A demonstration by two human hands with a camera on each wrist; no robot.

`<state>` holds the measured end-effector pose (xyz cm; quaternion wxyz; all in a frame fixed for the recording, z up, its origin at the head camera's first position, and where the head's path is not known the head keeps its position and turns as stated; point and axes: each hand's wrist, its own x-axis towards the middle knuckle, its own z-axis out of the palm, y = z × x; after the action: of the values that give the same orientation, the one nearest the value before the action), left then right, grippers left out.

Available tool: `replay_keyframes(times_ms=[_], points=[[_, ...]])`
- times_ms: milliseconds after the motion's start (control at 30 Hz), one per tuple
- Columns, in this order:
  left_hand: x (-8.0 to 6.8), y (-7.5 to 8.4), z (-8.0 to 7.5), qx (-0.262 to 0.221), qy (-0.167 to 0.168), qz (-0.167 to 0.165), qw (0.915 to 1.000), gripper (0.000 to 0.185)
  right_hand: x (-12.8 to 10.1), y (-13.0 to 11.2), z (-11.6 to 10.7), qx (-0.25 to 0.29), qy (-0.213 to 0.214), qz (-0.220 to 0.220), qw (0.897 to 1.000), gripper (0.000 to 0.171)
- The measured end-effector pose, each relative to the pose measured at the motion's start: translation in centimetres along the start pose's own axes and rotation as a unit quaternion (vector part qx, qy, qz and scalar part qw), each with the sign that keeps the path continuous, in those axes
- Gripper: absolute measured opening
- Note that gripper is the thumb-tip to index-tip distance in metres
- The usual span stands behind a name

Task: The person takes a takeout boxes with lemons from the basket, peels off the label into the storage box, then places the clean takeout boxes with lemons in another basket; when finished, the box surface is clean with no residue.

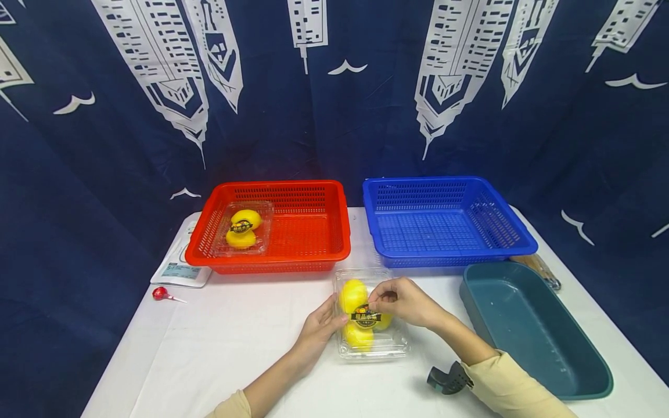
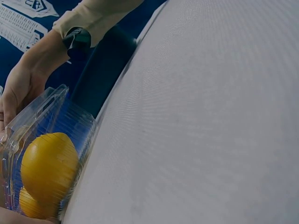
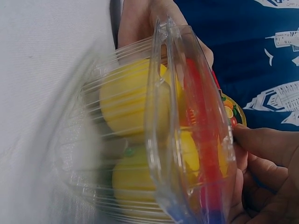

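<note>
A clear plastic clamshell box point(image 1: 384, 348) holding several yellow lemons point(image 1: 358, 335) lies on the white table, lid down over them. My left hand point(image 1: 316, 332) grips its left side, with the thumb on the lid's edge. Over the lid, my right hand point(image 1: 405, 302) pinches the edge of a black and gold label point(image 1: 366, 317). In the right wrist view, part of that label point(image 3: 233, 109) stands up off the lid beside my right fingertips point(image 3: 247, 135). The left wrist view shows the lemon point(image 2: 49, 163) through the ribbed side of the box.
A red basket point(image 1: 282, 267) at back left holds another labelled box point(image 1: 261, 247) of lemons. Beside it stands a blue basket point(image 1: 444, 258); a dark green tray point(image 1: 543, 331) is at right. A red lollipop point(image 1: 161, 293) and a white packet point(image 1: 180, 276) lie at left.
</note>
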<state>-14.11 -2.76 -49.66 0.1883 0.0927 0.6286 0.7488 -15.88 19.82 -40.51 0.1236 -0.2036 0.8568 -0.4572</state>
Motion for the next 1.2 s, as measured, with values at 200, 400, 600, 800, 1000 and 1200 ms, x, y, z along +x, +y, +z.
replay_keyframes(times_ms=[200, 400, 600, 800, 1000, 1200], points=[[0.08, -0.08, -0.04, -0.004, 0.003, -0.003, 1.0000, 0.079, -0.04, 0.04, -0.05, 0.009, -0.004, 0.001, 1.000, 0.009], [0.07, -0.03, -0.01, -0.006, 0.001, -0.001, 1.0000, 0.078, -0.03, 0.06, -0.11, 0.016, -0.007, 0.000, 1.000, 0.009], [0.08, 0.01, -0.01, -0.006, 0.001, -0.001, 1.0000, 0.078, -0.03, 0.09, -0.18, 0.017, -0.011, -0.002, 1.000, 0.009], [0.26, -0.21, -0.05, -0.008, 0.004, -0.006, 0.9999, 0.081, -0.07, 0.06, -0.25, 0.013, -0.010, 0.000, 1.000, 0.009], [0.15, -0.16, -0.04, -0.006, 0.002, -0.005, 1.0000, 0.082, -0.05, 0.06, -0.29, 0.022, -0.011, -0.002, 1.000, 0.011], [0.07, -0.05, -0.06, -0.004, -0.004, 0.001, 1.0000, 0.080, -0.09, 0.07, -0.33, 0.034, -0.015, 0.003, 0.999, 0.012]])
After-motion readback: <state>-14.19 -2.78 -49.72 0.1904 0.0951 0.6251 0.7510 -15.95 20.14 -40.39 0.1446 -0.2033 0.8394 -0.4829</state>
